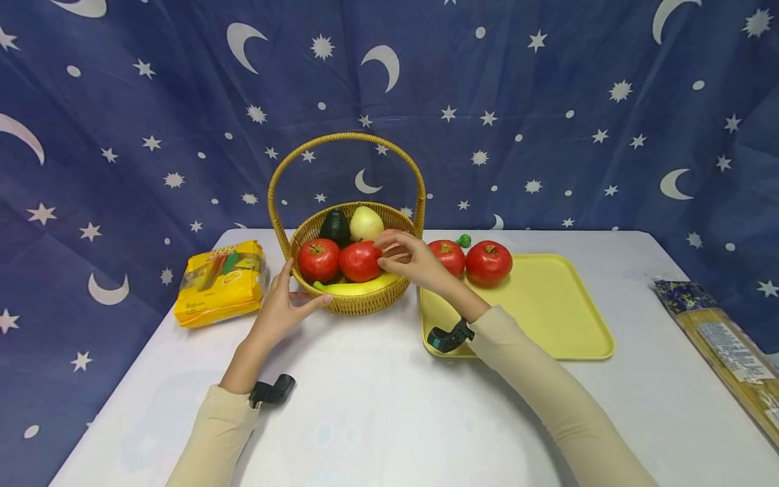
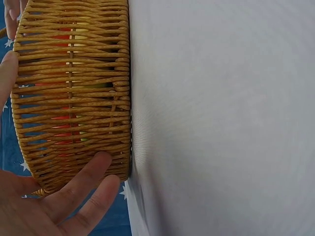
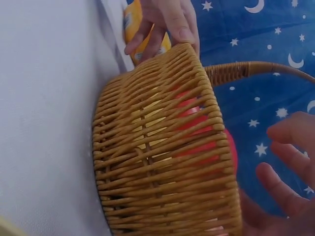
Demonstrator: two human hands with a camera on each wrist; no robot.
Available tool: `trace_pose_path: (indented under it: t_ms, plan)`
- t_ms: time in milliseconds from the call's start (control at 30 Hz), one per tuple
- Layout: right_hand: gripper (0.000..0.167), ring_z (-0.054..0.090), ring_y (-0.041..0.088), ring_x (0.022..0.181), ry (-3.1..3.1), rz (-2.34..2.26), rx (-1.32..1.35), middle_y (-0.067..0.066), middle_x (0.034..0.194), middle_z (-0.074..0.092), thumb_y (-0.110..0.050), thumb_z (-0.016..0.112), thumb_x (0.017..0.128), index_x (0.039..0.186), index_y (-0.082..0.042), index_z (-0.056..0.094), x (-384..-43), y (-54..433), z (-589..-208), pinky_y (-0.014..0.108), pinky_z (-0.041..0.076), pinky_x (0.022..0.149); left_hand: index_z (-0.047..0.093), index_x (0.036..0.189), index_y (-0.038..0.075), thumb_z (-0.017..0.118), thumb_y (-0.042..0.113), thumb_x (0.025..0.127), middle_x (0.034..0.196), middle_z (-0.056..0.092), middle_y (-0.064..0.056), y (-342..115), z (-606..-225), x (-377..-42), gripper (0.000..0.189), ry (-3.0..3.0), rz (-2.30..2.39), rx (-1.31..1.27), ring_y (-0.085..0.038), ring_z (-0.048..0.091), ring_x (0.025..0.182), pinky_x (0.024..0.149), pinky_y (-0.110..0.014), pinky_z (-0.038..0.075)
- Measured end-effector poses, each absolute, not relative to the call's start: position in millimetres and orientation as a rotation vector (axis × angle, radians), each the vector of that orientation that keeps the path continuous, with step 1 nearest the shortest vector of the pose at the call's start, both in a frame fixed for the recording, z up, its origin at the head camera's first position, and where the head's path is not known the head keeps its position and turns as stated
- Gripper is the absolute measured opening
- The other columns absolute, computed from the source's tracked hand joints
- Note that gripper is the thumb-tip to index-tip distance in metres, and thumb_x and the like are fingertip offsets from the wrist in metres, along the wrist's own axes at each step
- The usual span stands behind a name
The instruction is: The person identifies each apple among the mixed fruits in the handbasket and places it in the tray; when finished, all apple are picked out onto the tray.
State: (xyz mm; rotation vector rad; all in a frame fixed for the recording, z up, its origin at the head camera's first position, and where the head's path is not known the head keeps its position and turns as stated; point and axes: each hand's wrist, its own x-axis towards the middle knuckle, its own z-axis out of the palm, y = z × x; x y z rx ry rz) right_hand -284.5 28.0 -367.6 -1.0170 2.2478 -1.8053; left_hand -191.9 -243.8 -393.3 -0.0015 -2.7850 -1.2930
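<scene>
A wicker basket (image 1: pixel 360 304) with a tall handle stands at the table's back. It holds two red apples (image 1: pixel 319 260), a dark green avocado (image 1: pixel 335 228), a pale yellow-green round fruit (image 1: pixel 366 224) and a banana (image 1: pixel 359 287); another reddish fruit is mostly hidden behind the right hand. My left hand (image 1: pixel 281 312) touches the basket's left side, thumb along the front rim and fingers spread against the weave (image 2: pixel 74 118). Over the basket's right rim hovers my right hand (image 1: pixel 414 260), its fingers slightly bent and apart, close to an apple. Nothing shows between those fingers (image 3: pixel 280 189).
Right of the basket lies a yellow tray (image 1: pixel 548 318), with two more red apples (image 1: pixel 489 263) at its far left corner and a small green item (image 1: pixel 464 240) behind them. A yellow food bag (image 1: pixel 222 284) lies left; a long clear package (image 1: pixel 724 345) lies right.
</scene>
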Motion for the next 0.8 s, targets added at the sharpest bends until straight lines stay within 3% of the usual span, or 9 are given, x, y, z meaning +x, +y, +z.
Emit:
trace_pose_path:
  t_ms: [267, 700, 800]
  plan:
    - [0.029, 0.059, 0.038, 0.111, 2.298, -1.775, -1.01, 0.019, 0.121, 0.057, 0.0, 0.068, 0.088, 0.116, 0.006, 0.062, -292, 21, -369, 0.044, 0.051, 0.095, -0.001, 0.157, 0.009, 0.075, 0.045, 0.085, 0.154, 0.019, -0.03, -243, -394, -193, 0.111, -2.776, -1.309, -0.011, -0.037, 0.062, 0.112, 0.104, -0.057, 0.04]
    - [0.042, 0.046, 0.03, 0.112, 2.456, -1.525, -0.989, 0.019, 0.122, 0.048, -0.008, 0.074, 0.084, 0.123, 0.001, 0.063, -300, 4, -369, 0.045, 0.05, 0.096, -0.002, 0.157, 0.007, 0.073, 0.046, 0.085, 0.154, 0.017, -0.031, -244, -393, -192, 0.111, -2.79, -1.298, -0.002, -0.038, 0.062, 0.113, 0.104, -0.057, 0.04]
    - [0.045, 0.044, 0.029, 0.113, 2.545, -1.426, -0.955, 0.018, 0.125, 0.047, -0.012, 0.076, 0.083, 0.125, -0.004, 0.064, -298, 1, -367, 0.041, 0.05, 0.095, -0.001, 0.157, 0.007, 0.074, 0.046, 0.085, 0.153, 0.018, -0.031, -244, -394, -192, 0.111, -2.789, -1.294, -0.008, -0.038, 0.062, 0.112, 0.104, -0.057, 0.039]
